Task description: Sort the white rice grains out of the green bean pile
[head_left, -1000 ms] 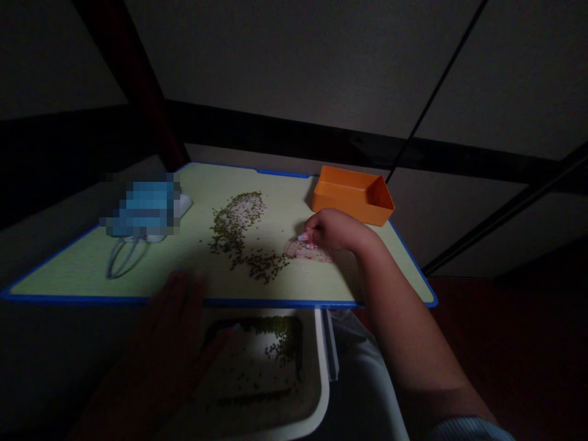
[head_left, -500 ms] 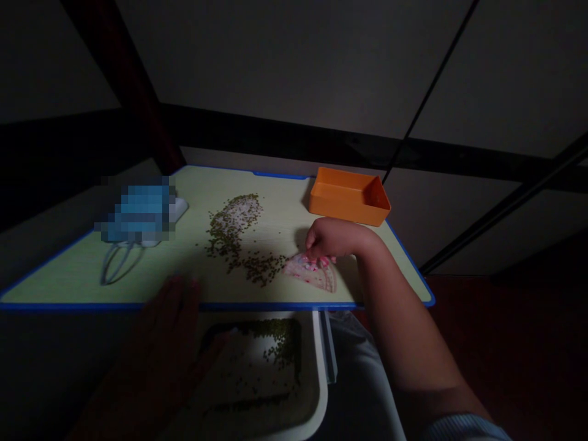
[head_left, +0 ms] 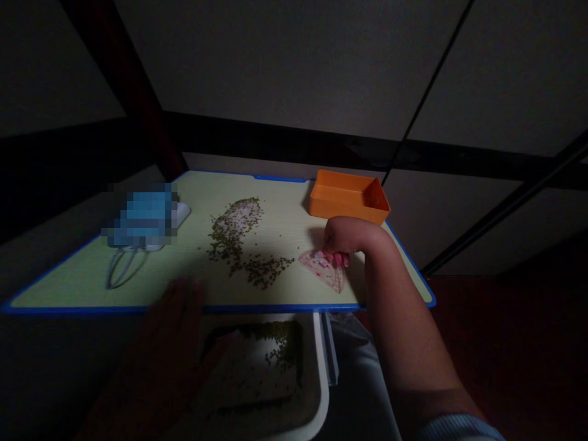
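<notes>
My right hand rests on the pale green board, fingers closed on the top edge of a pink fan-shaped scraper that stands on the board. Just left of the scraper lies a scatter of green beans, mixed with some white grains at its far end. My left hand is in shadow below the board's front edge, fingers spread over the left rim of a white tray that holds more green beans.
An orange box stands at the board's far right corner. A blurred blue object and a loop of wire or cord lie on the left side. A dark post rises behind the board.
My right hand has drawn the pink scraper to the right and slightly toward me, away from the beans. The left hand has stayed by the tray.
</notes>
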{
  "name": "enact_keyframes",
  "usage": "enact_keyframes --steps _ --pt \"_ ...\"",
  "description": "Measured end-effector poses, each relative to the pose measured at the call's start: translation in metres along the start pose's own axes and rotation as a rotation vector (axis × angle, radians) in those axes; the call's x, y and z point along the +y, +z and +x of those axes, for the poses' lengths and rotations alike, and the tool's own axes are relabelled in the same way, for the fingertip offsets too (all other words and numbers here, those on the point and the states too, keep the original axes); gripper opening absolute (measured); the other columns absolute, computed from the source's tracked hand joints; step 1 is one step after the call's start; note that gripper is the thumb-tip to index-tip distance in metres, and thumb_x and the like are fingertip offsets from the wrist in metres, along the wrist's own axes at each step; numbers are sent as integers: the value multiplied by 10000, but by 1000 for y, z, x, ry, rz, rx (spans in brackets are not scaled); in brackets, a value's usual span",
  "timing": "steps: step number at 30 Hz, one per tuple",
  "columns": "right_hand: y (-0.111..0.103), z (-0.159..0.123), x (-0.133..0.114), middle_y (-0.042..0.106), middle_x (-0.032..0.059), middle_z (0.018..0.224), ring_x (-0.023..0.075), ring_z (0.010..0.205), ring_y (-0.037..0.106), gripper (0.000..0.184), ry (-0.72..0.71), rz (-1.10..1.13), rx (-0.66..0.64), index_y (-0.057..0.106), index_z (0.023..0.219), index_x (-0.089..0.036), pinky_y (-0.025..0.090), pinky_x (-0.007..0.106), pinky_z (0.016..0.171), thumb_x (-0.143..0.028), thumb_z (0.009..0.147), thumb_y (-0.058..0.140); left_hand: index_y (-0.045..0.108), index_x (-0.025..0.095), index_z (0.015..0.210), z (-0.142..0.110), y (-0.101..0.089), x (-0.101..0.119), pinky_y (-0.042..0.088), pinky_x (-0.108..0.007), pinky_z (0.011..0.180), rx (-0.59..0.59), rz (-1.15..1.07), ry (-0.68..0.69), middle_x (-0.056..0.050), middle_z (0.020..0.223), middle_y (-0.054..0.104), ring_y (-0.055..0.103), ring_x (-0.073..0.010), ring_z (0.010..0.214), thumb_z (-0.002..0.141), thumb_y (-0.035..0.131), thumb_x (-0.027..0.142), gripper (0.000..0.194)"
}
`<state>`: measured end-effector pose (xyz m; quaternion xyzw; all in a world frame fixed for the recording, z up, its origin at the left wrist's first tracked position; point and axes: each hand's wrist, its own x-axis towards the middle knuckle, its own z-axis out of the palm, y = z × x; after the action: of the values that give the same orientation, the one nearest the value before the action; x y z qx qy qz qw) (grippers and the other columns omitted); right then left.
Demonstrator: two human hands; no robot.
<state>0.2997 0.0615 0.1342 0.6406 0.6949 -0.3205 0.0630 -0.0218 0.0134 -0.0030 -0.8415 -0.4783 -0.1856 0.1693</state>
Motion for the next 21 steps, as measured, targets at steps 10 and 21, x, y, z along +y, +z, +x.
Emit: enact_keyframes --steps 10,21 --pt "-9 -9 11 702 114 739 147 604 610 192 146 -216 116 735 804 -85 385 228 532 -232 751 623 178 63 1394 -1 2 -2 425 -548 986 74 43 49 -291 1390 391 350 -380 1328 779 305 612 834" --pt "-9 -4 20 709 127 782 164 614 621 161 324 -180 244 734 766 -113 407 254 546 -222 727 623 110 120 1414 -2 7 -5 423 -550 995 36 23 21 -264 1421 369 332 -364 1341 751 368 607 862"
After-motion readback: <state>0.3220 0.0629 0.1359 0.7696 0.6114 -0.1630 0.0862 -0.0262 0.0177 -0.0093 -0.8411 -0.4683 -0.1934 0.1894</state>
